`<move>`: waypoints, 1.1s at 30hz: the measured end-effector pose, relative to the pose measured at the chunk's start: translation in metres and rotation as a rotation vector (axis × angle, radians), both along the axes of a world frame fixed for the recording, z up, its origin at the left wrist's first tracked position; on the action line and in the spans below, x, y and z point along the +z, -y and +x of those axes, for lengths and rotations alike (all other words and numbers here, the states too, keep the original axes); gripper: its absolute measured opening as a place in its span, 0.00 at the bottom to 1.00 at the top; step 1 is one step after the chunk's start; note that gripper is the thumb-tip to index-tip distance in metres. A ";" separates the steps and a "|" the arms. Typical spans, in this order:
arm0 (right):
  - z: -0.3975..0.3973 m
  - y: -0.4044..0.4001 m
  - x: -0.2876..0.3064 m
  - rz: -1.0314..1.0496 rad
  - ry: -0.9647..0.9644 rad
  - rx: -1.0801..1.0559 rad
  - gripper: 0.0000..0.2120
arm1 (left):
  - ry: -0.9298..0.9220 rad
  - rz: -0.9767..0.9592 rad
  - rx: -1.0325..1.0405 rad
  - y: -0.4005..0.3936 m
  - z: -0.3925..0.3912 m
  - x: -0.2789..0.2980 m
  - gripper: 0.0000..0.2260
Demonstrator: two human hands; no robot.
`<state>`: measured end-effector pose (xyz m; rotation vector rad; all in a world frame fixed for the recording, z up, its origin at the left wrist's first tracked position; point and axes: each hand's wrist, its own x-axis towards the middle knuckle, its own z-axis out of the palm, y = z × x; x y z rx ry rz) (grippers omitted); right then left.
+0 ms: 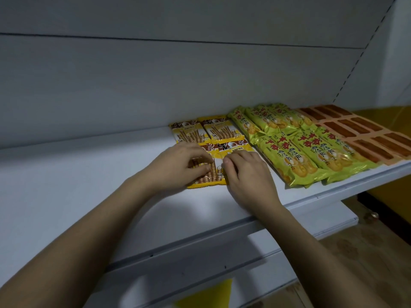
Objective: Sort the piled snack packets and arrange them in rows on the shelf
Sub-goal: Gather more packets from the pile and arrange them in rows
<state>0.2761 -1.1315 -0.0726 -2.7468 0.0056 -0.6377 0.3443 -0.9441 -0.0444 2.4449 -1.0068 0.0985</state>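
the person's left hand [178, 162] and right hand [245, 172] both rest on the front pair of yellow packets [214, 161] on the white shelf [77, 187]. the left hand's fingers are curled down onto the left front packet, fingertips pressing near its right edge; whether they pinch it or only press cannot be told. the right hand lies curled over the right front packet, thumb at the seam where the two packets meet, covering most of it. neither hand lifts anything clear of the shelf.

the relation that matters: the two front packets lie directly under the hands, side by side and touching, their long axes running front to back, away from the person. two more yellow packets [205, 131] lie just behind them, same orientation, their near ends tucked under or against the front pair's far ends. so the yellow block is two across and two deep.

to the right, just beside the yellow block, lie the green packets [298, 150] in overlapping rows, long axes angled back and left. further right, the orange packets [355, 130] lie flat.

judged from this, the step in hand is squaring up the front yellow pair; each hand is on its own packet, so a small nudge along the seam would close the row. the bare shelf lies to the left, nearer the left hand.
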 end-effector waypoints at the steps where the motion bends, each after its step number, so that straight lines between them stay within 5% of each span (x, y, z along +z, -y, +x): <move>1: 0.000 0.001 -0.001 -0.003 0.003 0.003 0.21 | -0.008 0.040 -0.012 0.001 0.000 -0.002 0.13; 7: 0.002 0.003 -0.004 -0.007 0.003 -0.009 0.15 | -0.026 0.099 -0.014 0.002 0.000 -0.005 0.20; 33: 0.001 0.001 -0.002 -0.024 -0.043 -0.051 0.17 | -0.009 0.191 0.138 0.005 0.000 -0.003 0.25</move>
